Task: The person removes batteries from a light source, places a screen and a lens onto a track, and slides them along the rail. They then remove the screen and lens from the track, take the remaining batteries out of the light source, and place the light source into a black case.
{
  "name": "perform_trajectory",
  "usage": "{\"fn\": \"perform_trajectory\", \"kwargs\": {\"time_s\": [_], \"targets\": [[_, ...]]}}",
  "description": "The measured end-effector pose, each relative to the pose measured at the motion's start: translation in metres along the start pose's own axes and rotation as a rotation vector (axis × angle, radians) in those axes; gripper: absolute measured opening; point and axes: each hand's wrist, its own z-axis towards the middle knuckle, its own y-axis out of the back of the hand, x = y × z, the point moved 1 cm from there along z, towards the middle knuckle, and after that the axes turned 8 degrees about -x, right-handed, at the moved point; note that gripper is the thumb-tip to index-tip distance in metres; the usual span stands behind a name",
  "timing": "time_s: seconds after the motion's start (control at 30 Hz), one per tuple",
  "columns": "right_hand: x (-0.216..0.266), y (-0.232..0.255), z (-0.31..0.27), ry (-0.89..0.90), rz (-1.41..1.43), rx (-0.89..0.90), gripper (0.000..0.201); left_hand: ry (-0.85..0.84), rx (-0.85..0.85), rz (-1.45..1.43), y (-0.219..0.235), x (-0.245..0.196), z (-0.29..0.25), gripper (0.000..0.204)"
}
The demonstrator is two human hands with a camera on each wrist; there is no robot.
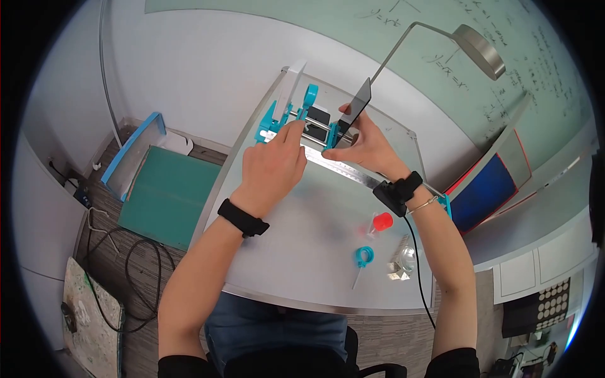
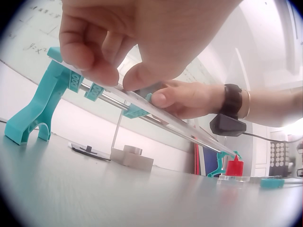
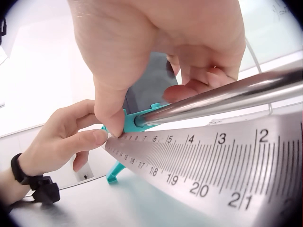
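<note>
A bench with teal end stands [image 2: 40, 106] and metal rods [image 3: 227, 99] carries a steel ruler [image 3: 189, 161] along its front. My left hand [image 1: 272, 165] is at the bench's left part, thumb and fingertips pinching the ruler's edge close to a teal slider [image 2: 94, 91]. A teal ring [image 1: 310, 96] stands upright beyond those fingers. My right hand [image 1: 365, 148] grips another teal slider [image 2: 136, 111], which bears an upright dark plate [image 1: 357, 104]. Its thumb presses the slider's near side, while the other fingers lie behind the plate, partly hidden. A white upright plate [image 1: 290, 82] stands at the left end.
Toward the front right of the table [image 1: 283, 264] lie a red-topped clear piece [image 1: 382, 221], a teal ring on a thin stem [image 1: 363, 256] and a clear shiny object [image 1: 403, 259]. A lamp [image 1: 482, 51] leans over the back. A black cable [image 1: 417, 252] trails from my right wrist.
</note>
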Motion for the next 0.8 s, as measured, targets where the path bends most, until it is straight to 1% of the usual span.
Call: {"fn": "perform_trajectory", "kwargs": {"time_s": [0.07, 0.13, 0.27, 0.33, 0.4, 0.5, 0.6, 0.7, 0.8], "targets": [[0.001, 0.0, -0.001, 0.0, -0.012, -0.005, 0.099, 0.001, 0.0, 0.0, -0.001, 0.0, 0.0, 0.041], [-0.004, -0.001, 0.001, 0.05, 0.028, -0.024, 0.1, 0.0, -0.001, -0.001, -0.003, 0.001, 0.0, 0.041], [-0.013, -0.002, 0.003, 0.054, 0.01, -0.027, 0.101, -0.021, -0.012, -0.004, -0.004, 0.001, 0.0, 0.043], [-0.016, -0.003, 0.005, 0.097, 0.005, -0.044, 0.103, -0.039, -0.015, 0.007, -0.005, -0.004, 0.001, 0.043], [-0.018, -0.003, 0.004, 0.09, 0.006, -0.051, 0.104, -0.024, 0.052, -0.035, -0.007, -0.01, 0.0, 0.045], [-0.013, -0.002, 0.002, 0.074, 0.012, -0.051, 0.106, -0.036, 0.076, -0.049, -0.01, -0.02, 0.0, 0.047], [-0.013, -0.002, 0.001, 0.065, 0.008, -0.053, 0.108, -0.074, 0.063, -0.076, -0.012, -0.021, -0.001, 0.049], [-0.007, -0.001, 0.0, 0.048, -0.001, -0.048, 0.109, -0.061, 0.096, -0.044, -0.01, -0.024, -0.001, 0.05], [-0.003, 0.001, -0.001, 0.028, -0.013, -0.04, 0.109, -0.062, 0.094, -0.046, -0.011, -0.024, 0.0, 0.05]]}}
